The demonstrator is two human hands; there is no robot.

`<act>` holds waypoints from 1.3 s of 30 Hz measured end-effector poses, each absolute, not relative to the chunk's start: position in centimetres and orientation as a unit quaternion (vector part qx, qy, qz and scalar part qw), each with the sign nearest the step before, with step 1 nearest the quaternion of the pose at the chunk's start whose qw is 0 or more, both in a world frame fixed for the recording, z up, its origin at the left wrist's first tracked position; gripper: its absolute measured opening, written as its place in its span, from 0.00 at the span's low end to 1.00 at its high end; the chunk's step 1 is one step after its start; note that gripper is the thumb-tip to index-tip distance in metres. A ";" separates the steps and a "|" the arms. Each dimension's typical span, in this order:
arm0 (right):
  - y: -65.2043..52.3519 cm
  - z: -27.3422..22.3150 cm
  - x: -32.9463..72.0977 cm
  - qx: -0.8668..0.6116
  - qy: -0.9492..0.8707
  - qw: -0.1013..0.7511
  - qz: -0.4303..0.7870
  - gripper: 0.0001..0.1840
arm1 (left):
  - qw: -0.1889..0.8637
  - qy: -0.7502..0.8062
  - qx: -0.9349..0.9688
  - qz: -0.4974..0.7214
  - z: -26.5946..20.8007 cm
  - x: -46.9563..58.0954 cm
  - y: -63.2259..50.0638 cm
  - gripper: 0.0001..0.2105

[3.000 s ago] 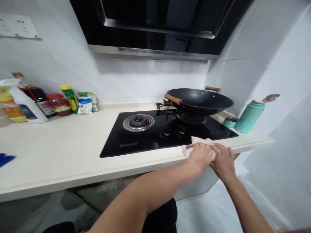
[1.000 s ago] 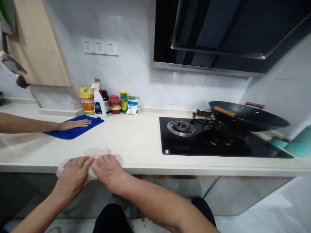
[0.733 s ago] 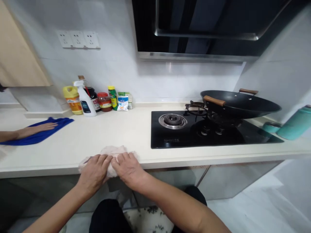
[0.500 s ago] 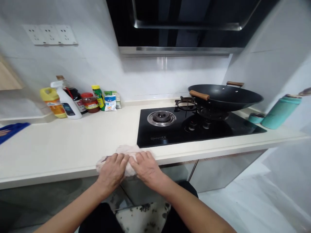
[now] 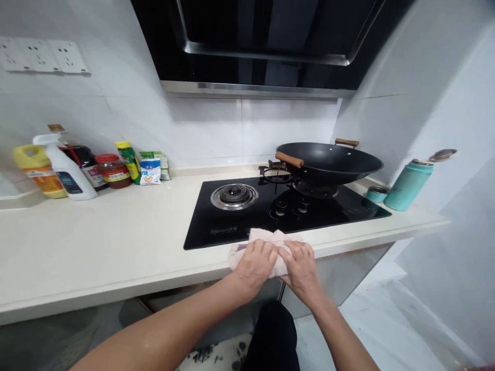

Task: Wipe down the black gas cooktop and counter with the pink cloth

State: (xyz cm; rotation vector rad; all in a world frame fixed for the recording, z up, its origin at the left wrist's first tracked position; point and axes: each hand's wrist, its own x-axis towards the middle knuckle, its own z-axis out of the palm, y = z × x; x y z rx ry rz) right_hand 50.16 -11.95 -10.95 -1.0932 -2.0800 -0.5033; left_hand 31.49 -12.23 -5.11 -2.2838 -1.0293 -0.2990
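A pale pink cloth [image 5: 266,236] lies bunched on the front edge of the cream countertop [image 5: 116,242], just in front of the black gas hob [image 5: 201,226]. My left hand [image 5: 255,264] is closed on the cloth's left part, its fingers curled and pressing down. Close beside it, my right hand [image 5: 302,265] grips the right part, with the thumb near my left hand. Part of the cloth hangs over the counter's edge. The fingertips are partly sunk in the folds.
A black wok [image 5: 328,162] with wooden handles sits on the right burner. Left against the wall stand a white spray bottle [image 5: 69,172], a red-lidded jar [image 5: 113,172] and seasoning packets [image 5: 150,171]. A teal flask [image 5: 409,185] stands at the right end. A range hood [image 5: 251,56] hangs above.
Both hands have slid the cloth rightward along the counter's front edge, from the hob's left corner to before its middle. The camera view has shifted right as well.
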 end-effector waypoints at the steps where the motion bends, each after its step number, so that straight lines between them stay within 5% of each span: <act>1: -11.7 -11.2 51.3 -0.427 -0.801 0.366 -0.204 0.32 | 0.302 -0.387 -0.864 -0.113 -5.2 32.8 -11.8 0.05; 15: -10.9 -13.0 63.0 -0.572 -0.720 0.287 -0.267 0.37 | 0.195 -0.353 -0.904 -0.140 -6.0 46.8 -7.4 0.10; 25: -12.2 -9.8 55.6 -0.526 -0.773 0.296 -0.197 0.37 | 0.088 -0.312 -0.920 -0.219 -5.2 36.2 -9.5 0.28; 39: -14.6 0.9 38.6 -0.421 -0.849 0.282 0.150 0.22 | -0.234 -0.451 -0.815 -0.281 1.7 14.2 -14.6 0.22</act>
